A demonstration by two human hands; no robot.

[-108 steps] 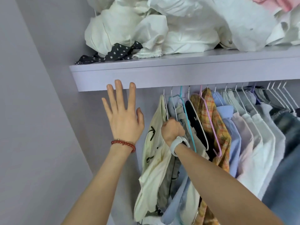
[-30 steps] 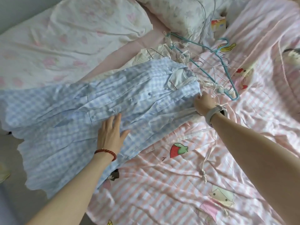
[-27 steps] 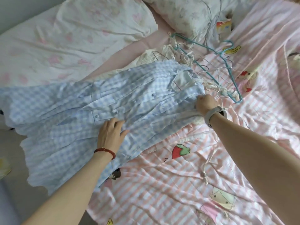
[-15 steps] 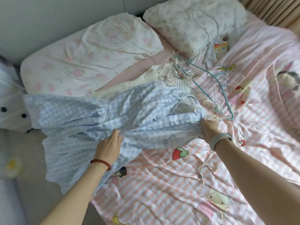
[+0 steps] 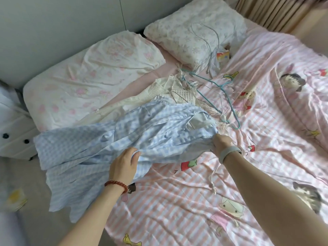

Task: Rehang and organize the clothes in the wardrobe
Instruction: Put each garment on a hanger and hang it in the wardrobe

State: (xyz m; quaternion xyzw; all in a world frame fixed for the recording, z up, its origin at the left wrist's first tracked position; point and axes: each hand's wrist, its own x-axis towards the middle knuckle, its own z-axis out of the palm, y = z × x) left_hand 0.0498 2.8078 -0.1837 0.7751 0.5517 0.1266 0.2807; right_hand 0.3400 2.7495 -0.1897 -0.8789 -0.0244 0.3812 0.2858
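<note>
While the blue checked dress lies bunched across the bed at frame centre-left, the left hand grips its middle with curled fingers and the right hand clutches its top edge. Tangled hangers lie just above, right of centre.

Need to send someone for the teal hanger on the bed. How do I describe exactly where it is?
Start at the floral pillow at the head of the bed. Just below it, on the pink striped sheet, lies a tangle of wire hangers beside the blue checked dress. The teal hanger is the only coloured one; the rest are pale grey or white.
</note>
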